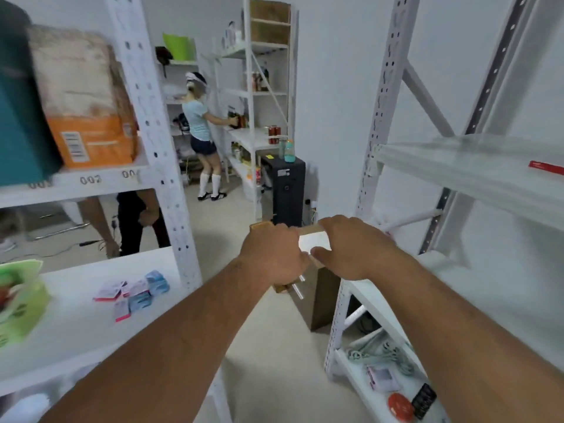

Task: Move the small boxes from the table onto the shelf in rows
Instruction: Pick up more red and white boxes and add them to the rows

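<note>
Both hands, left point(271, 254) and right point(351, 248), hovered with curled fingers, seemingly holding nothing; the small boxes point(134, 293) lay well left on the bench point(76, 315), nearer the left hand.

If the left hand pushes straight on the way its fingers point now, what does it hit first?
Probably the white-topped cabinet: the left hand already seems to rest at its edge, beside the right hand. Depth is unclear.

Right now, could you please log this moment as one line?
left hand: cannot tell | right hand: cannot tell | small boxes: on white surface
</note>
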Demonstrator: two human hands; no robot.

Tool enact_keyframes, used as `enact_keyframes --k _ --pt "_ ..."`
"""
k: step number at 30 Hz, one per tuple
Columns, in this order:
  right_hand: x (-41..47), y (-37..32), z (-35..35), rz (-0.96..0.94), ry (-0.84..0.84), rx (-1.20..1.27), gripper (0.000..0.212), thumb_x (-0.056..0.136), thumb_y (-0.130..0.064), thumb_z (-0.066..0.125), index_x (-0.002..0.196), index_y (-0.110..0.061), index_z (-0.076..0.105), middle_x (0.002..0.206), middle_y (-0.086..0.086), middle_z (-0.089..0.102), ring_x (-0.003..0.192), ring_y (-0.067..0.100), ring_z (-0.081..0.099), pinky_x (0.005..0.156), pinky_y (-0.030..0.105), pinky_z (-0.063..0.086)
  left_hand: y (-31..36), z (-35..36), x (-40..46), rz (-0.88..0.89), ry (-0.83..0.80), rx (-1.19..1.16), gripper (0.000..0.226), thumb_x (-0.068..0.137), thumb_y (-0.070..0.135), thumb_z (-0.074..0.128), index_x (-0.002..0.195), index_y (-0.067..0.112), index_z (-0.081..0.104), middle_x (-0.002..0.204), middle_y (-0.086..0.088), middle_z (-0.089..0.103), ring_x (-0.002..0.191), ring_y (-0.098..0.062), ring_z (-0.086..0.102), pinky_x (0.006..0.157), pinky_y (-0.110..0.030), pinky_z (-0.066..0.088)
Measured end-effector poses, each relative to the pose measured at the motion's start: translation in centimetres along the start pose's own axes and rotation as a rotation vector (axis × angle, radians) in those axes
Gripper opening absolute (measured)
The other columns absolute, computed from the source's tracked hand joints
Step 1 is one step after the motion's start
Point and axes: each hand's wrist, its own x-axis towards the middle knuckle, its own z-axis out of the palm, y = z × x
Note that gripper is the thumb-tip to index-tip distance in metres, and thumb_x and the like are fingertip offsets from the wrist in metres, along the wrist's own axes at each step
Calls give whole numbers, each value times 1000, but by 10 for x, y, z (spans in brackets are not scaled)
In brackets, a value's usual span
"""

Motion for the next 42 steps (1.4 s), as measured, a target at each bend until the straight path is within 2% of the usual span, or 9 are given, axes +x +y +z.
enact_keyframes --k 3,7,10,13,17,24,27,32,42 --pt "-6 -46 27 -50 -69 25 23 90 -41 58 107 -25 60 107 0 66 92 21 64 80 40 56 -38 14 -43 -83 -41 -40 36 92 49 46 115 24 58 107 1 63 97 -23 61 75 -34 45" --pt "-22 -105 68 -144 -115 -28 31 91 -55 51 105 -27 51 100 -4 61 91 22 63 81 45 57 -86 32 -100 -217 -98 -9 48 93 52 43 130 22 52 126 0 59 110 -25 57 85 -37 47" --pt "-34 -143 90 -202 -147 -34 39 94 -55 51 118 -24 53 109 -3 60 99 22 64 86 43 57 -114 44 -141 -317 -130 -6 52 93 53 42 135 23 48 133 0 55 116 -25 56 90 -39 49" --pt "-42 -174 107 -279 -213 -11 54 98 -52 48 142 -20 45 134 1 55 120 25 57 96 42 52 -137 49 -178 -396 -145 -17 51 93 52 43 134 23 49 131 0 57 113 -25 57 90 -38 48" --pt "-46 -203 127 -367 -245 -4 57 99 -50 47 146 -18 41 144 5 50 128 27 51 101 42 48 -159 53 -210 -492 -187 -26 51 92 52 46 134 23 49 131 0 57 115 -25 56 90 -37 45" --pt "-37 -227 152 -471 -252 42 48 94 -47 54 133 -20 49 127 4 58 113 25 58 92 41 52 -180 52 -236 -642 -197 -10 55 88 51 50 134 21 50 134 -2 55 119 -26 55 95 -40 46" --pt "-29 -227 163 -498 -263 52 49 93 -48 55 132 -19 49 126 4 57 114 26 57 91 40 52 -184 53 -236 -680 -199 -2 53 88 49 49 133 20 51 134 -3 55 120 -26 54 96 -40 45" --pt "-16 -225 176 -536 -260 78 46 94 -48 54 130 -19 50 123 4 57 112 24 57 87 37 52 -187 63 -238 -734 -186 -9 40 86 47 49 115 22 58 117 -1 62 106 -25 59 85 -35 48" --pt "9 -248 190 -526 -285 114 42 95 -45 55 127 -18 52 119 3 58 107 23 59 81 34 49 -223 69 -233 -779 -197 -21 48 91 45 48 132 21 52 133 -1 56 119 -24 54 93 -36 44"
